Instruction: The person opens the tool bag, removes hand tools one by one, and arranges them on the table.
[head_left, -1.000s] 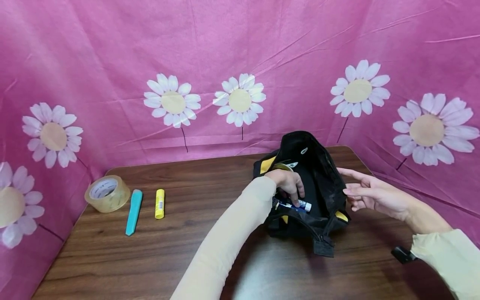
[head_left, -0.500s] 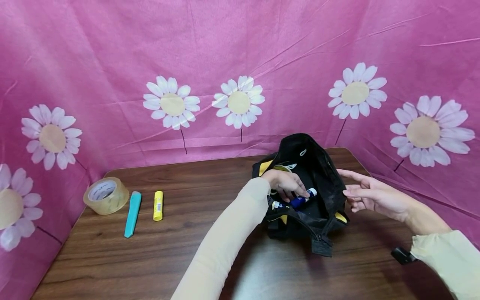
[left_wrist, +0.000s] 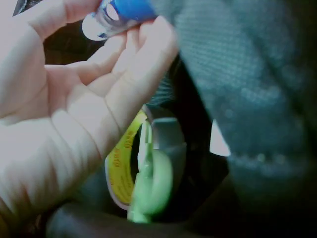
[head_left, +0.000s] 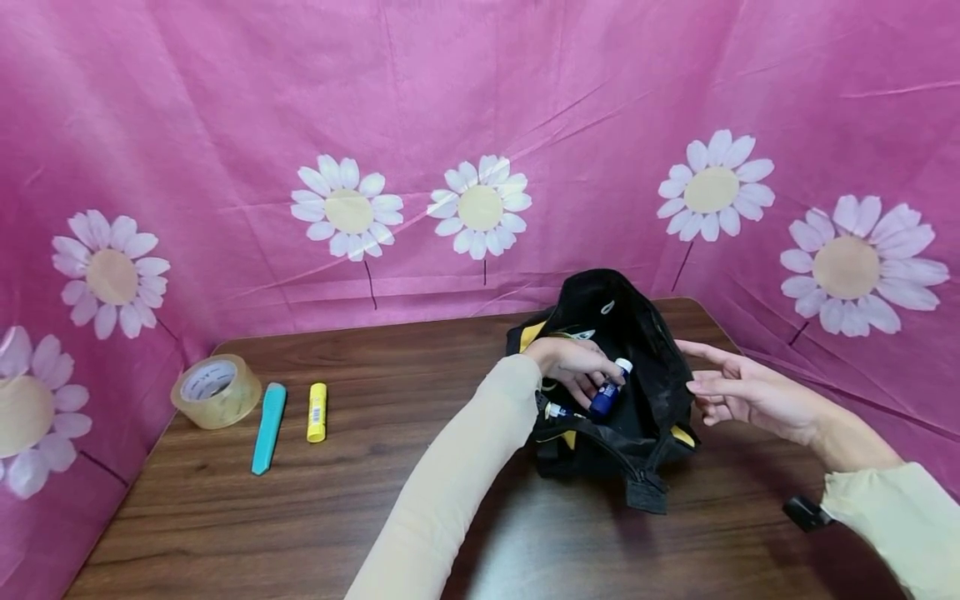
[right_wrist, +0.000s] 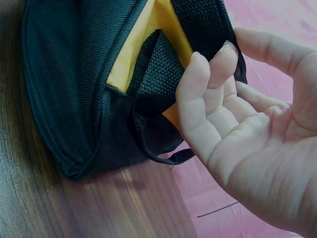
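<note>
My left hand point(head_left: 581, 371) is inside the open black-and-yellow bag point(head_left: 652, 392). Its thumb and fingers pinch a small blue tube with a white cap point(head_left: 603, 398), held tilted with the cap up. In the left wrist view the fingers wrap one end of the blue tube point(left_wrist: 130, 10), and its other end runs out of sight. At the bag's right side, my right hand point(head_left: 750, 392) pinches the zipped edge between thumb and fingers. The right wrist view shows those fingers by a black strap point(right_wrist: 158, 74) and a yellow panel point(right_wrist: 171, 25).
Inside the bag lie a tape roll with a yellow inner face point(left_wrist: 120, 173) and a light green looped plastic thing point(left_wrist: 157, 186). On the table's left are a clear tape roll point(head_left: 228, 400), a turquoise cutter point(head_left: 267, 429) and a yellow glue stick point(head_left: 317, 412). Pink cloth point(head_left: 450, 83) hangs behind.
My left hand has taken up the blue tube from the bag's near side, and the tube has turned from lying nearly level to steeply tilted. The right hand keeps its place on the bag.
</note>
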Tool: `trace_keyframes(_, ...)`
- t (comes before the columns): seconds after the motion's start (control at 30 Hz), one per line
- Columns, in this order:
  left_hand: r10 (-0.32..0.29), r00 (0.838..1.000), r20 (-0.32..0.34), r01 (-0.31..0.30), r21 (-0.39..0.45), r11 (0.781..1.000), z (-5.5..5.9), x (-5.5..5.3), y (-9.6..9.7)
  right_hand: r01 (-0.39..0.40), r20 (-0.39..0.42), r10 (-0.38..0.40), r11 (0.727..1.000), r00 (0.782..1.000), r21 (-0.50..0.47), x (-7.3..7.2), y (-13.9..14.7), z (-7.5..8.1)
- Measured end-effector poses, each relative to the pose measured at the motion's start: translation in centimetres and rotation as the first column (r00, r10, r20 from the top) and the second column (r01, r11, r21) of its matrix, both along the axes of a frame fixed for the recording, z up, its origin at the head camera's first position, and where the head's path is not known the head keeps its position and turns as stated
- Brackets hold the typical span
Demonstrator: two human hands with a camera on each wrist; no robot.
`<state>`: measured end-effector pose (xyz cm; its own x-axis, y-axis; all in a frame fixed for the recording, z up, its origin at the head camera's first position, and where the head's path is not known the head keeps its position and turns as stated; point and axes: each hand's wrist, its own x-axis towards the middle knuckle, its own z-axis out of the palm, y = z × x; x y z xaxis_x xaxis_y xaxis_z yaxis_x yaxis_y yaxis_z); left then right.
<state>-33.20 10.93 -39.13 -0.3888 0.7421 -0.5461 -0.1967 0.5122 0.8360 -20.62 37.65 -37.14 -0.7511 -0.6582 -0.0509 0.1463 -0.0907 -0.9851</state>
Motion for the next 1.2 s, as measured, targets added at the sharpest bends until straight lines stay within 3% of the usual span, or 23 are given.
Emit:
trace_keyframes(0.33, -0.01, 0.997, -0.074, 0.014, 0.059, 0.998, 4.4, 0.5, 0.1, -0.041, -0.006, 0.041, 0.999, 0.999, -0.029, -0.2, 0.2, 0.3)
trace_keyframes(0.67, 0.09, 0.995, -0.031, -0.082, 0.215, 0.973, 8.1, 0.0, -0.9, -0.031, 0.007, 0.031, 1.0, 0.999, 0.002, -0.3, 0.2, 0.4)
trace_keyframes(0.9, 0.115, 0.99, -0.086, -0.087, 0.28, 0.956, 11.5, -0.4, -1.9, -0.028, 0.018, 0.027, 0.999, 0.999, 0.022, -0.5, 0.0, 0.5)
trace_keyframes(1.07, 0.112, 0.987, -0.114, -0.075, 0.292, 0.954, 13.3, -0.4, -3.6, -0.03, 0.017, 0.03, 0.999, 0.999, 0.027, -0.3, 0.1, 0.2)
trace_keyframes(1.2, 0.153, 0.981, -0.121, -0.11, 0.307, 0.945, 13.7, -0.6, -6.1, -0.012, 0.007, 0.012, 0.999, 1.0, 0.032, -0.4, 0.0, 0.0)
